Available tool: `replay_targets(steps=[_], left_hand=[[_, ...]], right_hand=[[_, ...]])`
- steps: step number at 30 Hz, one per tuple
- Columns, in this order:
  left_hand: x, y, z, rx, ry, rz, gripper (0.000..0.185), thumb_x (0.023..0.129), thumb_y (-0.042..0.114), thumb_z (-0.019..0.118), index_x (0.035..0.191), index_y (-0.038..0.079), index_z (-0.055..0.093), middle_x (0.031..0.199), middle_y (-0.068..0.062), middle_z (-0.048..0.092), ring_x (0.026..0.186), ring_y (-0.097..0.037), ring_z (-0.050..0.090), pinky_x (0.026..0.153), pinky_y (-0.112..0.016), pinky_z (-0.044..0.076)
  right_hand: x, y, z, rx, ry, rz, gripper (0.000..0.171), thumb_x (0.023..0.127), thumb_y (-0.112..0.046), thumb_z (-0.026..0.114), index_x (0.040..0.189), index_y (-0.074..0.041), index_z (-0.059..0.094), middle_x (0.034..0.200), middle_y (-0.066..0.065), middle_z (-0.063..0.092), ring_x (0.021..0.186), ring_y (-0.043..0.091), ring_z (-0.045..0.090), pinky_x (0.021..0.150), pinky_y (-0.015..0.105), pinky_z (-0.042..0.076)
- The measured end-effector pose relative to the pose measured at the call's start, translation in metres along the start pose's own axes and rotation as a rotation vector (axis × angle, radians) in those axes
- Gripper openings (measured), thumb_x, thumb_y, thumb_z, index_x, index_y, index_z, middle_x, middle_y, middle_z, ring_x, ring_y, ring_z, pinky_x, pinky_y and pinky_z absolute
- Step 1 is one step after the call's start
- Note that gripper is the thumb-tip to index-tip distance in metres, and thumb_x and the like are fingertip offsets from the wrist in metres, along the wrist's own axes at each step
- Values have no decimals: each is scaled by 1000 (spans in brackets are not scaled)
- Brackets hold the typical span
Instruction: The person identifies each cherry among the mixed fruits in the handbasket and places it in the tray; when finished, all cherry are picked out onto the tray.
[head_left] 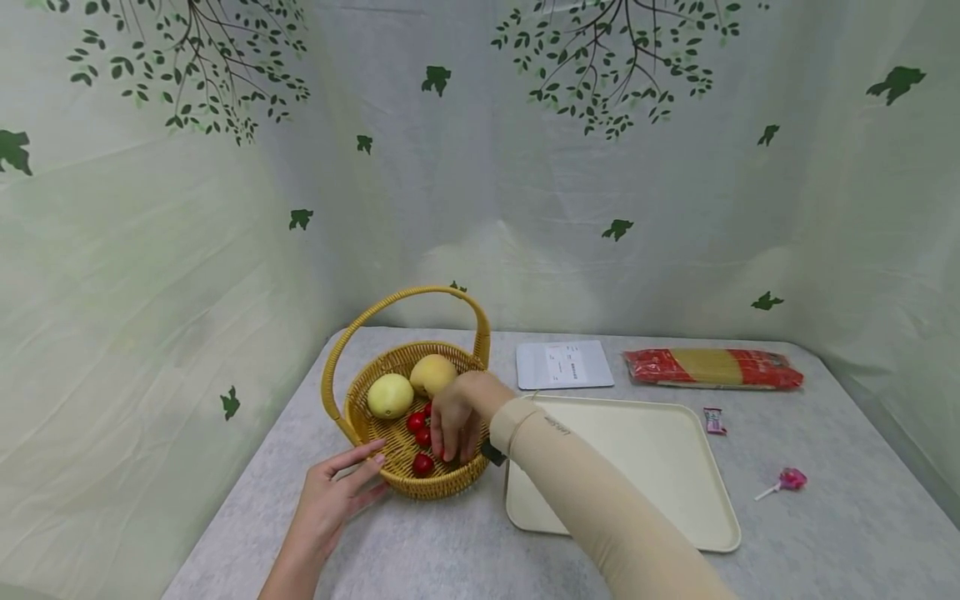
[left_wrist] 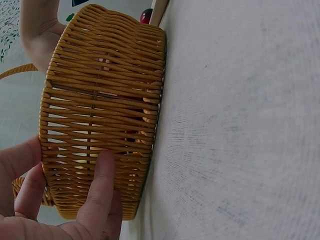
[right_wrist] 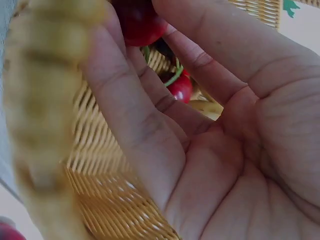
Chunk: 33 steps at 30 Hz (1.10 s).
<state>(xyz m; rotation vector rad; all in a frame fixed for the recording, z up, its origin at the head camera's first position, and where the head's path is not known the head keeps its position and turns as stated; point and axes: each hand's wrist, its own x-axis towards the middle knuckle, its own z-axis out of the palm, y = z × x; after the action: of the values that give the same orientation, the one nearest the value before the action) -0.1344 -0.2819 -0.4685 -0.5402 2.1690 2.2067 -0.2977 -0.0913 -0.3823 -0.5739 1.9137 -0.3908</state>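
Both hands at basket [head_left: 405, 408], right [head_left: 456, 421] among cherries [head_left: 418, 433]

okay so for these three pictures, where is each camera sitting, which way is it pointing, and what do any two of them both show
Head: worn on the head, looking forward and down at the grey table; shows the left hand and sleeved right hand.
Left wrist: low beside the table, facing the woven yellow wicker basket wall; left hand fingers press it.
Right wrist: inside the basket, looking along the right hand palm toward small red cherries.
Shared: all three views show the basket; head and right wrist both show the cherries.
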Motion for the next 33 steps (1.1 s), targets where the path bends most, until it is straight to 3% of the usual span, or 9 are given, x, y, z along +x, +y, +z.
replay_targets(steps=[5, 20, 27, 33], left_hand=[[0, 1, 1, 0, 4, 3, 50, 103, 16, 75, 149, 1, 63, 150, -13, 55, 119, -18, 70, 99, -45, 66], [0, -1, 0, -9, 11, 3, 49, 101, 15, 77, 147, 0, 65, 147, -9, 60, 118, -15, 71, 98, -44, 66], [0, -1, 1, -3, 16, -2, 48, 101, 15, 77, 146, 1, 66, 139, -6, 63, 115, -15, 71, 97, -43, 66], [1, -3, 1, -9, 20, -8, 47, 101, 16, 77, 145, 3, 67, 136, -6, 63, 114, -14, 72, 98, -44, 66]], right_hand=[[-9, 3, -5, -18, 42, -28, 16, 100, -2, 74, 116, -2, 78, 101, 7, 76, 114, 32, 78, 103, 40, 64], [-31, 30, -14, -72, 209, -216, 17, 99, -5, 77, 116, -4, 78, 107, 3, 70, 114, 34, 77, 99, 44, 66], [-41, 47, -21, -80, 273, -291, 13, 98, -7, 79, 112, -7, 79, 101, 0, 75, 100, 25, 79, 90, 38, 68], [-51, 65, -27, -122, 359, -354, 15, 99, -12, 80, 113, -12, 80, 99, -1, 72, 85, 10, 67, 80, 30, 67]])
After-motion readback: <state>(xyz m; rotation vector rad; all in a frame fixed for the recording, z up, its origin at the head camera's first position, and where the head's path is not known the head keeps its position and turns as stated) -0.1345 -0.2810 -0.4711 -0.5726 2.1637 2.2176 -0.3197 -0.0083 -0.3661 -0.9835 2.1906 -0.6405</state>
